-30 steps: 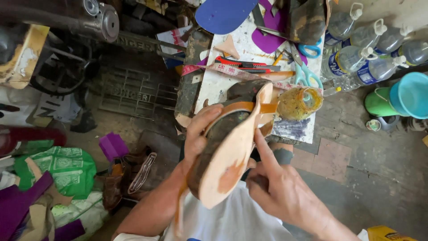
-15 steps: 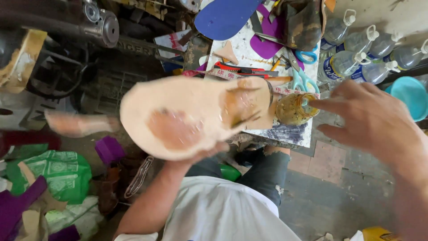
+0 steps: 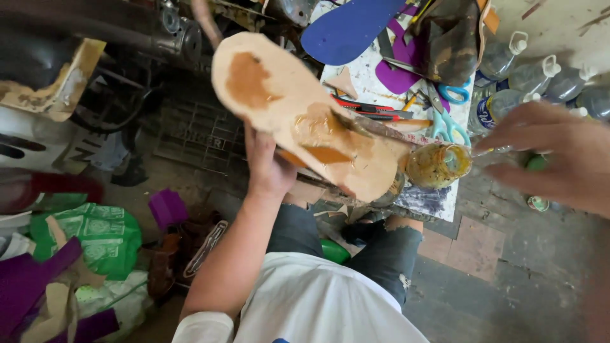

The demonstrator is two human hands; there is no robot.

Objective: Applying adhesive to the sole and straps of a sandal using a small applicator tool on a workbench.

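A: What is taking up most of the view?

B: The counter (image 3: 381, 82) is stretching across the top, littered with a blue insole (image 3: 352, 28), purple cut-outs (image 3: 399, 70) and blue-handled scissors (image 3: 452, 95). Clear plastic bottles (image 3: 521, 70) are standing along its right side.

A: And in front of it?

B: A tan shoe sole (image 3: 298, 111), blotched with brown glue, is being held up flat side to the camera, tilting from upper left to lower right. It is hanging above the person's lap, its lower end just beside a glue jar (image 3: 438, 165) at the counter's edge.

A: How are the hands doing?

B: The left hand (image 3: 270, 168) is gripping the sole from underneath, fingers closing around its edge. The right hand (image 3: 559, 155) is hovering blurred near the jar, fingers loosely spread, gripping nothing.
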